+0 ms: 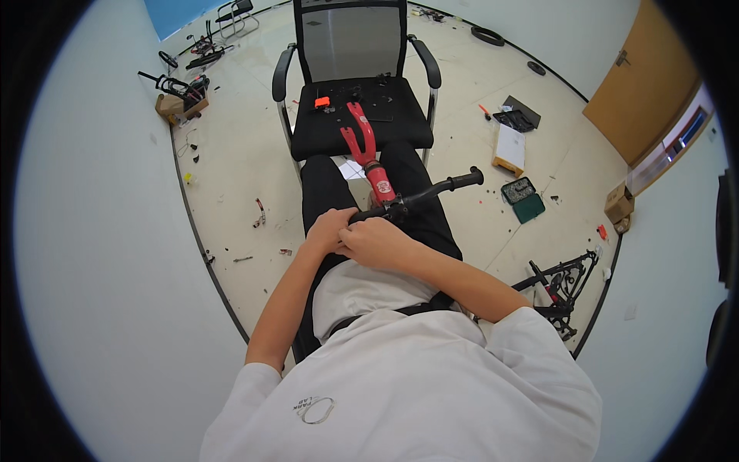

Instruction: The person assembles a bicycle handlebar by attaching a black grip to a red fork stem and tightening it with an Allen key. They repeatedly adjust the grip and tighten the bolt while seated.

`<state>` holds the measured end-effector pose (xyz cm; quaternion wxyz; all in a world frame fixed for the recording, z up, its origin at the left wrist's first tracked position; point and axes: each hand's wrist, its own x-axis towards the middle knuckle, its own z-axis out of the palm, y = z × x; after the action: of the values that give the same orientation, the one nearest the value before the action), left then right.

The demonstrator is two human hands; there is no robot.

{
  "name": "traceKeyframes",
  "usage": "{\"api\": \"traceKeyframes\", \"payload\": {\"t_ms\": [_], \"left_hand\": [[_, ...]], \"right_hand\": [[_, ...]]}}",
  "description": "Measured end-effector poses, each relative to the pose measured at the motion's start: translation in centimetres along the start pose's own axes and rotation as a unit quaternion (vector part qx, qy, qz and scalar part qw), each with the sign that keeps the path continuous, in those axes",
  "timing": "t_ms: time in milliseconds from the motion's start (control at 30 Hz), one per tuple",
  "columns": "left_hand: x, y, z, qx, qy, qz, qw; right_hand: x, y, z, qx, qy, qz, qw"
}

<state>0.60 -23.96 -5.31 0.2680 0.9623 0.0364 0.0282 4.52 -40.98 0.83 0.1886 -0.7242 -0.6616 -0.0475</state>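
Observation:
A black handlebar [435, 189] lies crosswise over my lap, joined by a dark clamp [396, 208] to a red bike fork [377, 179]. The fork's two legs point away from me and reach over the front of a black chair seat. My left hand [329, 231] is closed around the left end of the handlebar. Right beside it, my right hand [377, 243] has its fingers curled in against the left one; what they pinch there is hidden. At the handlebar's free right end is a black grip [466, 179].
Facing me is the mesh-backed chair [352, 46], with an orange item [322, 102] and small dark parts on its seat. A black bike frame [566, 289] lies at right. Around the floor are a green toolbox [528, 206], a white box [509, 148], tyres [487, 36] and scattered small parts.

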Motion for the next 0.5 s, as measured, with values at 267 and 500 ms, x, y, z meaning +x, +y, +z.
{"api": "traceKeyframes", "payload": {"t_ms": [267, 500], "left_hand": [[0.2, 0.8, -0.3, -0.014, -0.04, -0.037, 0.998], [0.1, 3.4, -1.8, -0.027, -0.029, -0.065, 0.997]], "right_hand": [[-0.5, -0.9, 1.3, -0.038, 0.073, -0.002, 0.997], [-5.2, 0.4, -2.4, 0.062, -0.002, -0.009, 0.998]]}}
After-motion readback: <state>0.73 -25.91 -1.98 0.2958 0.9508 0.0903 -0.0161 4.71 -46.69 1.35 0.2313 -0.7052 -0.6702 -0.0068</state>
